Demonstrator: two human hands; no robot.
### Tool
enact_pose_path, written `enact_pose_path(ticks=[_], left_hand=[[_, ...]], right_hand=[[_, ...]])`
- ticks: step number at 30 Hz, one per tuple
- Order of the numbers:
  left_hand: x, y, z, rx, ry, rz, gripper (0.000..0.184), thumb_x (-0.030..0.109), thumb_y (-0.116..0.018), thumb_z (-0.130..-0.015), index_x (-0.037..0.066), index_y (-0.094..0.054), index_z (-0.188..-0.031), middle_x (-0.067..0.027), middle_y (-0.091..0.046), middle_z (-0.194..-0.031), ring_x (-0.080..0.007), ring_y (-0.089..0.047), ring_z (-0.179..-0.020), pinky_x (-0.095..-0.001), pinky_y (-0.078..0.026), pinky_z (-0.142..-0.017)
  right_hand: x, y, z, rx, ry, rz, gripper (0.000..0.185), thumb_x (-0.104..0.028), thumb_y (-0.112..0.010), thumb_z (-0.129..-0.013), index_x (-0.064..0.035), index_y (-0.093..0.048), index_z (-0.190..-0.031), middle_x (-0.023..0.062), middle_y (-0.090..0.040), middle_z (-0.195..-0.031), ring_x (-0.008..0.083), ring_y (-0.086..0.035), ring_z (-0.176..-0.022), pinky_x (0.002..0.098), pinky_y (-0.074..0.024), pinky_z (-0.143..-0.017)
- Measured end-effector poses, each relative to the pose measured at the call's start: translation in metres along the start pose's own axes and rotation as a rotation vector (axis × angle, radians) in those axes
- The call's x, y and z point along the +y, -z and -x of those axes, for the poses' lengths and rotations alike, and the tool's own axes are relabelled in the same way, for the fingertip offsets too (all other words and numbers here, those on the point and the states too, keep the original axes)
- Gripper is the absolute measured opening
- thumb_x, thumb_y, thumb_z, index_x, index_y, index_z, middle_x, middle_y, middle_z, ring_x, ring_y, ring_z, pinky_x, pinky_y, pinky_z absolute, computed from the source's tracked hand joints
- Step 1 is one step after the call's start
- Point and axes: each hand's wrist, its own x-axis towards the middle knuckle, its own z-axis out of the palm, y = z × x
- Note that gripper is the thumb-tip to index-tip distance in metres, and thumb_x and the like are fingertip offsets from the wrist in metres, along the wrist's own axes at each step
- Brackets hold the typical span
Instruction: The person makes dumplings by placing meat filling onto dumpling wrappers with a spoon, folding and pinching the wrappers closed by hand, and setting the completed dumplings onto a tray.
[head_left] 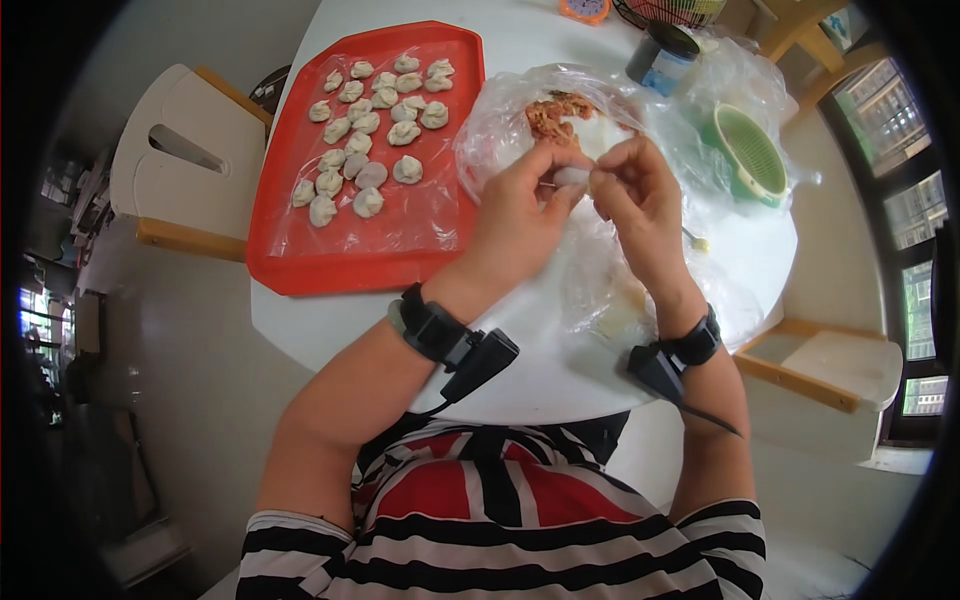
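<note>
Between the fingertips of both hands is a small whitish wonton (572, 177), partly covered by the fingers. My left hand (530, 205) pinches it from the left, and a thin pale stick end shows by its fingers. On the other side, the thumb and fingers of my right hand (640, 195) are closed on its edge. Just beyond the hands, brown-orange minced filling (557, 118) sits in a clear plastic bag (490, 115). Several folded wontons (385, 98) lie on plastic film in a red tray (270, 220), left of my hands.
A dark-lidded jar (662, 58) and a green basket (750, 155) among plastic bags stand at the right of the white table (500, 385). An orange clock (585, 8) is at the far edge. Chairs flank the table, including a white one (180, 150) at left.
</note>
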Motion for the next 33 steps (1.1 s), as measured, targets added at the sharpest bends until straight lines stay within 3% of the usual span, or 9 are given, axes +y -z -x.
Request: enact_pose_path(ticks=[6, 13, 17, 19, 21, 24, 33], left_hand=[[0.003, -0.007, 0.003, -0.016, 0.025, -0.081, 0.023, -0.005, -0.059, -0.089, 0.0, -0.059, -0.111, -0.0058, -0.063, -0.107, -0.0103, -0.061, -0.094, -0.0242, -0.05, -0.082], [-0.002, -0.006, 0.003, -0.02, -0.064, -0.066, 0.024, -0.004, -0.058, -0.09, -0.001, -0.057, -0.113, -0.0068, -0.062, -0.108, -0.0106, -0.059, -0.097, -0.0245, -0.049, -0.084], [-0.01, 0.0, -0.003, 0.044, -0.069, -0.012, 0.025, -0.005, -0.057, -0.089, 0.0, -0.057, -0.114, -0.0062, -0.061, -0.107, -0.0106, -0.058, -0.098, -0.0239, -0.048, -0.085], [-0.012, 0.0, -0.004, 0.091, -0.094, -0.049, 0.024, -0.005, -0.058, -0.085, 0.002, -0.059, -0.108, -0.0109, -0.063, -0.105, -0.0174, -0.064, -0.09, -0.0292, -0.052, -0.074], [-0.014, 0.001, -0.004, 0.061, -0.125, -0.027, 0.029, -0.007, -0.055, -0.087, 0.002, -0.053, -0.115, -0.0055, -0.058, -0.108, -0.0105, -0.057, -0.098, -0.0235, -0.048, -0.084], [-0.001, 0.001, -0.001, 0.063, -0.017, 0.028, 0.031, -0.007, -0.056, -0.086, 0.003, -0.052, -0.116, -0.0057, -0.057, -0.111, -0.0108, -0.057, -0.099, -0.0244, -0.048, -0.084], [0.001, -0.002, 0.0, 0.082, -0.079, -0.027, 0.03, -0.006, -0.06, -0.085, 0.004, -0.053, -0.112, -0.0072, -0.061, -0.105, -0.0153, -0.062, -0.095, -0.0284, -0.051, -0.082]], right_hand=[[0.005, 0.003, -0.001, 0.088, -0.227, -0.321, 0.015, 0.002, -0.061, -0.083, -0.0036, -0.05, -0.09, 0.0023, -0.058, -0.073, 0.0097, -0.054, -0.059, 0.0227, -0.0437, -0.052], [0.003, 0.006, 0.0, 0.102, -0.492, -0.566, 0.014, 0.0, -0.063, -0.083, -0.0005, -0.054, -0.094, 0.0065, -0.06, -0.077, 0.0121, -0.057, -0.06, 0.0262, -0.0496, -0.055], [-0.002, 0.002, 0.0, 0.047, -0.4, -0.355, 0.017, -0.011, -0.066, -0.089, 0.0016, -0.058, -0.098, 0.0052, -0.062, -0.084, 0.0109, -0.059, -0.069, 0.0269, -0.0537, -0.065], [0.003, 0.001, -0.001, -0.008, -0.135, -0.056, 0.022, -0.009, -0.069, -0.087, 0.0026, -0.061, -0.104, 0.0047, -0.065, -0.092, 0.009, -0.06, -0.076, 0.0243, -0.0521, -0.069], [0.0, 0.0, 0.001, -0.018, -0.048, 0.236, 0.021, -0.005, -0.07, -0.084, 0.0019, -0.062, -0.103, 0.0036, -0.065, -0.093, 0.0075, -0.059, -0.076, 0.0229, -0.05, -0.067], [0.009, -0.003, 0.002, 0.063, -0.002, 0.253, 0.019, -0.001, -0.07, -0.083, 0.0016, -0.062, -0.1, 0.0011, -0.063, -0.089, 0.0066, -0.056, -0.074, 0.022, -0.0483, -0.067], [0.007, 0.003, 0.0, 0.002, -0.126, 0.136, 0.012, -0.004, -0.068, -0.086, 0.0017, -0.06, -0.093, 0.0005, -0.061, -0.081, 0.0057, -0.054, -0.069, 0.021, -0.0467, -0.063]])
